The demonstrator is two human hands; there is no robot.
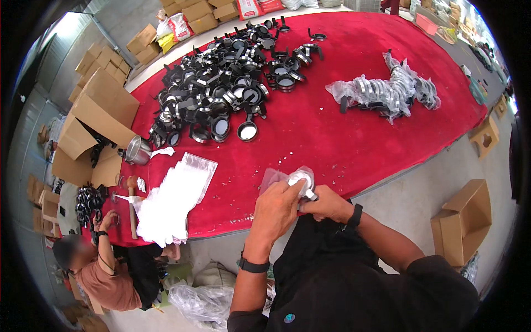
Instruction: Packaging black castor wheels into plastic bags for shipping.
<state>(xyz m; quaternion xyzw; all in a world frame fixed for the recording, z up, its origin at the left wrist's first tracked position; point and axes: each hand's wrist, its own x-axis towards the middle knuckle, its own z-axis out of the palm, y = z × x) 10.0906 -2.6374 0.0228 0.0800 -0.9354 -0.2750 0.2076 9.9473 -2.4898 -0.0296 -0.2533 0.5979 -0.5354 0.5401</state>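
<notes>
Close to the table's near edge, my left hand (276, 207) presses its fingers on a round silver piece with a black handle (303, 178), partly inside a clear plastic bag (272, 178). Closed around the handle end of the same piece is my right hand (327, 205). The handle is mostly hidden by my fingers. Left of my hands lies a stack of clear plastic bags (180, 193). Beyond is a large heap of similar round pieces with black handles (221, 83). Bagged pieces (390, 88) lie together at the far right.
A red cloth (310, 127) covers the table. At the left are a metal cup (138, 150), a wooden-handled mallet (132, 205) and an open carton (102, 122). A co-worker (105, 265) sits at the left, hands near dark parts (90, 205). An open cardboard box (464, 224) stands right on the floor.
</notes>
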